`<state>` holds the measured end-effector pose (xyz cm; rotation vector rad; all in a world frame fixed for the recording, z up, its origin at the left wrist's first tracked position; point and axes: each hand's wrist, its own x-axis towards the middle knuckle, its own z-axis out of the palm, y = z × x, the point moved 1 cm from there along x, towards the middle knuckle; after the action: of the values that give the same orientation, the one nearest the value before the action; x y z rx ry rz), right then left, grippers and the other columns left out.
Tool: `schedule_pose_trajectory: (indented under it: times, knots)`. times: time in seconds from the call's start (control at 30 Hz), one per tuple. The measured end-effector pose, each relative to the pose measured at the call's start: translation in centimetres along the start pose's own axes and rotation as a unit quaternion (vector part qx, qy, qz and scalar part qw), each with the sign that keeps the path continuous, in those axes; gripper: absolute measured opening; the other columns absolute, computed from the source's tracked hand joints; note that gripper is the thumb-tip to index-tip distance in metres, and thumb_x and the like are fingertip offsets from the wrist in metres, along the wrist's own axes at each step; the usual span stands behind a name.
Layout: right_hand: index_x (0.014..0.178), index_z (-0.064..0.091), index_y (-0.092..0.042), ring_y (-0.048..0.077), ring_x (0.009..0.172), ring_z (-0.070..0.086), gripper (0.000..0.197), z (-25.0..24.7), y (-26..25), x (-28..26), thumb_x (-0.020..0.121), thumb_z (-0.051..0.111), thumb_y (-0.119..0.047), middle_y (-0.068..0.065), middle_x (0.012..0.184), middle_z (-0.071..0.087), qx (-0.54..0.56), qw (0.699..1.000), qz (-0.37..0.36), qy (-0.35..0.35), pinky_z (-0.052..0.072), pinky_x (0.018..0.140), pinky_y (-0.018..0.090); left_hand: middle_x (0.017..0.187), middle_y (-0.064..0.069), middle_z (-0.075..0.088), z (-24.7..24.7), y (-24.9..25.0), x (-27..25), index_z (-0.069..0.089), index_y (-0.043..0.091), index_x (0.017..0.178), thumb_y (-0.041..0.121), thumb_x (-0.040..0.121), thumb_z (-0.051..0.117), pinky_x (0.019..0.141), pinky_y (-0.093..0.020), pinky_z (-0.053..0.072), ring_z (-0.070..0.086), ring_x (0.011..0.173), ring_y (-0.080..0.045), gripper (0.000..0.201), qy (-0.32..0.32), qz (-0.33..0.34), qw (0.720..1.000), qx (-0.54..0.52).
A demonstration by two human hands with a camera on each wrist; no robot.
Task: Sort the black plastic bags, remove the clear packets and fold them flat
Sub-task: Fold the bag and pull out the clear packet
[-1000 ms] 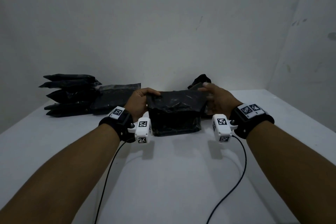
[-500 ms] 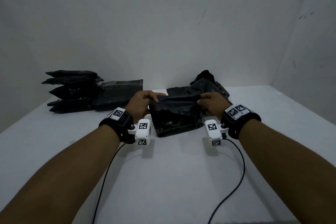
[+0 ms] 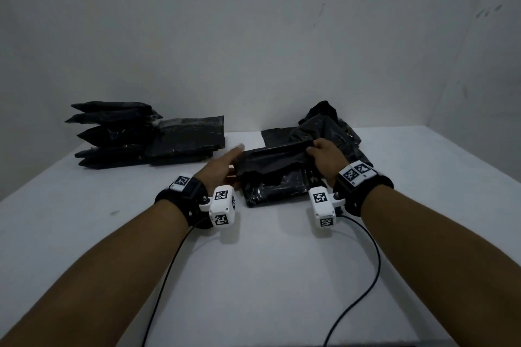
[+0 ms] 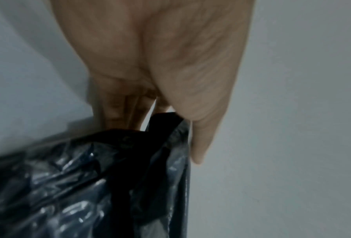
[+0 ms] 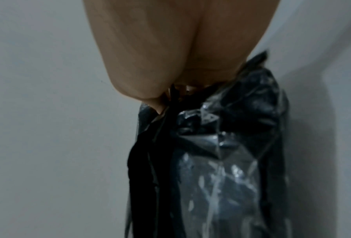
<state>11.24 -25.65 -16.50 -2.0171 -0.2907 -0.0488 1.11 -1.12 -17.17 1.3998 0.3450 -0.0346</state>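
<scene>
White tabletop (image 3: 253, 276) is filling my head view, with a pale grey wall (image 3: 253, 36) standing behind it. I am seeing the packet (image 3: 275, 177), a bundle of black bags in clear wrap, lying at the table's centre between both hands. My left hand (image 3: 222, 166) is sitting at the packet's 9 o'clock edge with fingers straight and together, pointing toward 1 o'clock; in the left wrist view the fingers (image 4: 119, 111) are reaching behind the black plastic and the thumb (image 4: 199, 141) is lying straight along its edge, not curling round it. My right hand (image 3: 324, 160) is pinching the packet's upper flap at 3 o'clock, fingers curling over the fold; the right wrist view is showing the thumb (image 5: 148, 90) clamping onto the bunched black film. Loose crumpled bags (image 3: 332, 127) are lying just behind the packet at 1 o'clock. Well apart at 10 o'clock, a stack of packets (image 3: 112, 135) is resting near the wall, with a flat folded pile (image 3: 189, 138) touching its right side
</scene>
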Motion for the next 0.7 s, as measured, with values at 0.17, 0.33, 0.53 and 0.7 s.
schedule_pose_trajectory:
  times: [0.17,0.33,0.53,0.7]
  knots:
    - [0.083,0.062,-0.021,0.034,0.100,0.065,0.011,-0.3,0.3,-0.5,0.090,0.062,-0.031,0.015,0.097,0.068,0.141,0.990,0.023,-0.016,0.050,0.099,0.053,0.100,-0.017,0.075,0.6,-0.1,-0.2,0.073,0.007,0.095,0.010,0.092,0.068,0.091,-0.043,0.053,0.068,0.088,-0.028,0.006,-0.013,0.034,0.998,0.048]
    - [0.089,0.072,-0.007,0.040,0.098,0.069,0.032,-1.1,0.6,-1.0,0.083,0.068,-0.038,0.018,0.097,0.074,0.179,0.983,-0.022,-0.023,0.054,0.094,0.056,0.091,-0.006,0.075,1.1,-0.6,-0.1,0.073,0.014,0.097,0.031,0.093,0.069,0.095,-0.050,0.051,0.067,0.091,-0.029,0.018,-0.020,0.027,0.999,-0.001]
    - [0.074,0.069,-0.007,0.034,0.079,0.067,0.023,-1.8,1.1,-1.0,0.089,0.070,-0.024,0.016,0.083,0.072,0.165,0.985,-0.040,0.015,0.056,0.089,0.055,0.095,-0.004,0.073,1.7,-0.6,0.2,0.072,0.017,0.094,0.038,0.100,0.058,0.078,-0.039,0.056,0.069,0.082,-0.022,0.025,0.027,0.071,0.997,-0.026]
    - [0.086,0.067,-0.013,0.028,0.071,0.059,0.012,-3.0,1.0,-2.0,0.097,0.062,-0.015,0.016,0.082,0.064,0.268,0.963,0.021,-0.018,0.052,0.074,0.044,0.114,-0.013,0.073,0.6,-0.5,0.4,0.080,0.022,0.089,0.040,0.099,0.059,0.106,-0.057,0.045,0.063,0.118,-0.037,0.030,0.025,0.087,0.995,-0.031]
